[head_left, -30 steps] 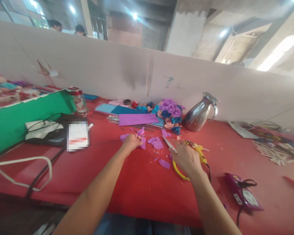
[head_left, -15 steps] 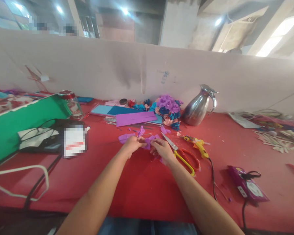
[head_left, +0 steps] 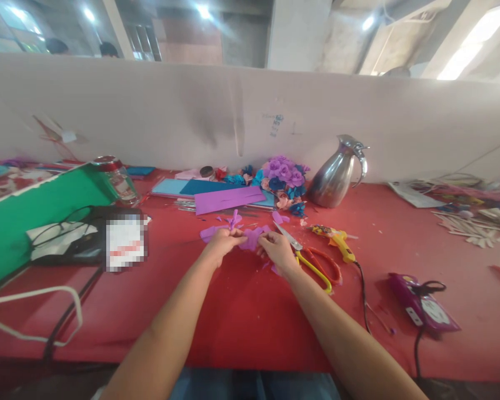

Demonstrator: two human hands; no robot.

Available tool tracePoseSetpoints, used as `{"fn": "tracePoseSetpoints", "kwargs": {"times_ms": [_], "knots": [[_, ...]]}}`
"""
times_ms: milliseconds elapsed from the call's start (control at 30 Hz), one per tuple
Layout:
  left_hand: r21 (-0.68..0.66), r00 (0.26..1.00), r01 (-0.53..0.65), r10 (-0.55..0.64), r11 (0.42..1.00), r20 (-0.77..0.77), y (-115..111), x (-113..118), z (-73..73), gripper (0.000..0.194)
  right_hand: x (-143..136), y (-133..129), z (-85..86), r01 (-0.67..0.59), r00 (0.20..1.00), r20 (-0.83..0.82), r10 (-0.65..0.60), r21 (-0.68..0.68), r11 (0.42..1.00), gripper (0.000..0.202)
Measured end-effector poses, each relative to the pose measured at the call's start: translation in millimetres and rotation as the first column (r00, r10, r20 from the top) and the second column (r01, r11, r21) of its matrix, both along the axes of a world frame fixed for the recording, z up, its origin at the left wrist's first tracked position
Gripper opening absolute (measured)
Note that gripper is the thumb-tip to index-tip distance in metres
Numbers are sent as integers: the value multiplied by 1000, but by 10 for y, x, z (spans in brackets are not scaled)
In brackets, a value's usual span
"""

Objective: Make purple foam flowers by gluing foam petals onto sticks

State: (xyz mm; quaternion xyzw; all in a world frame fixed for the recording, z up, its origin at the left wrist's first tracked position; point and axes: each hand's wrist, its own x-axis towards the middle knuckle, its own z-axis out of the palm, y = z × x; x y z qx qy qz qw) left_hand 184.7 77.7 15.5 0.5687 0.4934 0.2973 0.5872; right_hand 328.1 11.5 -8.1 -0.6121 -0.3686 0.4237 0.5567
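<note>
Squarely between the left hand (head_left: 222,245) and right hand (head_left: 278,251), the purple paper piece (head_left: 251,239) ran crosswise.
Both hands, equally near, pinched its ends between thumb and fingers, a rolled purple bit (head_left: 234,219) poking up by the left; the scissors (head_left: 296,244), under the right hand a second earlier, lay loose beside it.

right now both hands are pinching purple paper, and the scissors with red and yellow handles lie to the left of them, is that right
Not quite: the scissors with red and yellow handles lie to the right of the hands, as the head view shows. The left hand and right hand are indeed pinching purple paper.
</note>
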Motion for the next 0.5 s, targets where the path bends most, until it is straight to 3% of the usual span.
{"fn": "tracePoseSetpoints", "kwargs": {"times_ms": [133, 233, 367, 500], "knots": [[-9, 994, -91, 91, 996, 64, 34, -20, -2, 23, 49, 14, -55, 7, 999, 47, -6, -19, 1000, 7], [-43, 990, -81, 85, 996, 116, 46, -23, 0, 27, 68, 4, -57, 9, 996, 89, -8, -19, 1000, 5], [-73, 986, -56, 67, 996, 154, 33, 5, -21, 31, 42, -22, -9, 100, 979, 166, -117, 107, 989, 21], [-58, 970, -24, 38, 998, 240, -16, 57, -45, 31, -19, -47, 44, -54, 997, 52, 48, 126, 991, 23]]}}
